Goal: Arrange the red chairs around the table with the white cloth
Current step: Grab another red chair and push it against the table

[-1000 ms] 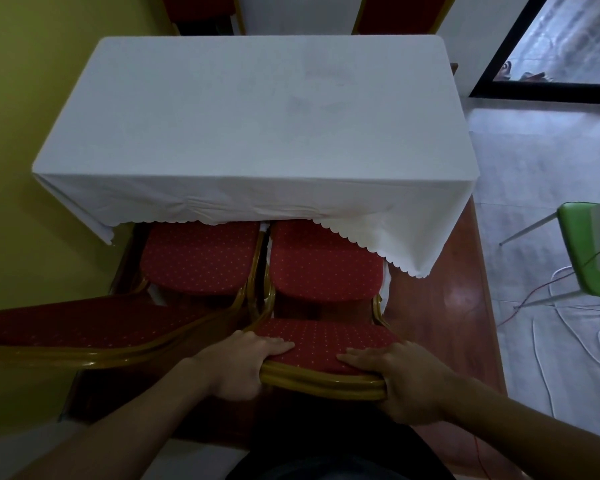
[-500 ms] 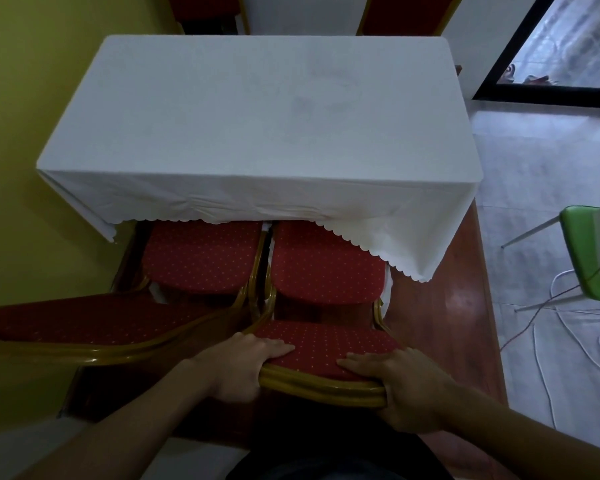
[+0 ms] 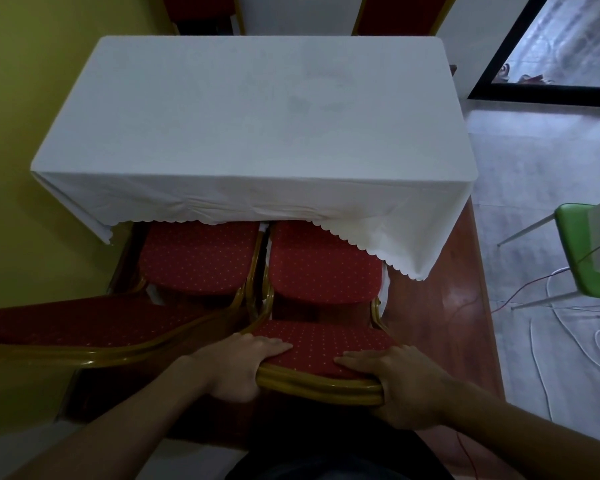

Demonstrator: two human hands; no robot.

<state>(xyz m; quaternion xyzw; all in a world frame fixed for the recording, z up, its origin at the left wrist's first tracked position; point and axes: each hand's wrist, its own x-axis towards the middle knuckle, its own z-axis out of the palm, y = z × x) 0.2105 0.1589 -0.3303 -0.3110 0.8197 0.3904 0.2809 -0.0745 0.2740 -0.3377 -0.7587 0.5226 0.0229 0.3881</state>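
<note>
A table with a white cloth (image 3: 250, 109) fills the middle of the view. Two red chairs with gold frames stand at its near side, seats partly under the cloth's scalloped edge. The right red chair (image 3: 323, 265) has its backrest top right below me. My left hand (image 3: 243, 367) grips the left end of that backrest and my right hand (image 3: 399, 386) grips its right end. The left red chair (image 3: 198, 258) stands beside it, its backrest stretching to the left. Two more red chair backs (image 3: 395, 12) show beyond the table's far edge.
A yellow wall (image 3: 32, 98) runs close along the table's left side. A green chair (image 3: 589, 251) with metal legs stands at the right. White and red cables (image 3: 548, 313) lie on the grey floor there. A dark-framed doorway (image 3: 534, 64) is at the top right.
The right chair has slid slightly toward me and lower in the view, with both hands still gripping its backrest. The table and left chair have stayed in place.
</note>
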